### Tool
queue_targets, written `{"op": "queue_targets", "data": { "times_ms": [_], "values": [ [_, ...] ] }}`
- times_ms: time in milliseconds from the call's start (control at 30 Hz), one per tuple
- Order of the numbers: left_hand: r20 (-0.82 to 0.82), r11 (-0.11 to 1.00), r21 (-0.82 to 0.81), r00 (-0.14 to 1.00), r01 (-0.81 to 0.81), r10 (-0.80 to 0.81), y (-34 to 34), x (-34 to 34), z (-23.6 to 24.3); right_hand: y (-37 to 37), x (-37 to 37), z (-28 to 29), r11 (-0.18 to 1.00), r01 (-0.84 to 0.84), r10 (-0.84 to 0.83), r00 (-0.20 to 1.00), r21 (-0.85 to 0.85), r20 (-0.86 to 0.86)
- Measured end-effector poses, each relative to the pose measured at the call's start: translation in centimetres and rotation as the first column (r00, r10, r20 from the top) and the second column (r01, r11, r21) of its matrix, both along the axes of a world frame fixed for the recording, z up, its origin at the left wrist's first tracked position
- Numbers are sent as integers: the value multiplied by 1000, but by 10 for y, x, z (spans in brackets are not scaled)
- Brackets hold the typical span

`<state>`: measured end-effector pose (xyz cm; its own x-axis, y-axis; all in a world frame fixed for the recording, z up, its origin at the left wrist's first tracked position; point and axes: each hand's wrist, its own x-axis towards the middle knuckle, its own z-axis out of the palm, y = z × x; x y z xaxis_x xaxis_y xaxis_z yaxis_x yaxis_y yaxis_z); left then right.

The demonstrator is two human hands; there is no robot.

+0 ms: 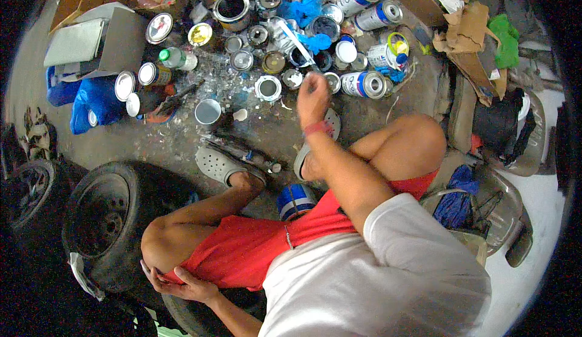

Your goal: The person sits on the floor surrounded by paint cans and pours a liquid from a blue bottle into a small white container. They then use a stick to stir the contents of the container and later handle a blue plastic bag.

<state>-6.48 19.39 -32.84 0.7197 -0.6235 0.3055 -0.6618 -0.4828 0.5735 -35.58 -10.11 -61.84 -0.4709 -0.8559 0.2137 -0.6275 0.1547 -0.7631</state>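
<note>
While the left hand [185,284] is resting on the left knee at 7 o'clock of the view, fingers spread, the right hand [313,97] is hovering near 12 o'clock, fingers curled in; cannot tell whether they are pinching anything. Main thing is the white strip [296,41], stick-like, sitting at 11 o'clock from the right hand, slanting over the cluster of cans on the floor [139,146], its near end stopping at the fingertips; contact unclear. Strip is looking thin and light, probably fairly stiff along its length but bendy sideways; wet paint could be making it slippery, so best hold is probably a thumb-and-finger pinch at the near end, clear of any smeared part. Blue crumpled glove [317,43] is lying at 12 o'clock from the hand, close beside the strip, looking soft and possibly snagging. Small white-topped can [292,79] is standing at 10 o'clock, just beside the hand; likely tippy if knocked, so grip low around the wall. Big metal can [367,85] is lying on its side between 2 and 3 o'clock, probably rolling easily; weight depends on contents, not visible. Grey cup [208,112] is standing at 9 o'clock, well apart, likely light, rim easiest to grab.
</note>
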Motion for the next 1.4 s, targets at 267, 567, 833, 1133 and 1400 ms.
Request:
{"op": "queue_targets", "data": {
  "times_ms": [267, 567, 833, 1133, 1400],
  "values": [
    [9, 996, 76, 999, -46, 45, 15, 5, -1, 98, 22, -54, 954, 177, -218, 963, 242, 156],
    [42, 997, 57, 998, -52, 50, -4, -9, 3, 25, -29, -79, 767, 430, -586, 771, 477, 248],
    [81, 990, 119, 995, -71, 62, 4, 3, 2, 6, -44, -97, 814, 496, -572, 773, 301, 274],
    [61, 992, 99, 995, -79, 73, 13, 7, -3, 15, -19, -67, 794, 537, -607, 721, 284, 334],
    [47, 996, 84, 998, -44, 40, 6, 2, 1, 54, 19, -53, 779, 452, -601, 735, 435, 313]
  ]
}}
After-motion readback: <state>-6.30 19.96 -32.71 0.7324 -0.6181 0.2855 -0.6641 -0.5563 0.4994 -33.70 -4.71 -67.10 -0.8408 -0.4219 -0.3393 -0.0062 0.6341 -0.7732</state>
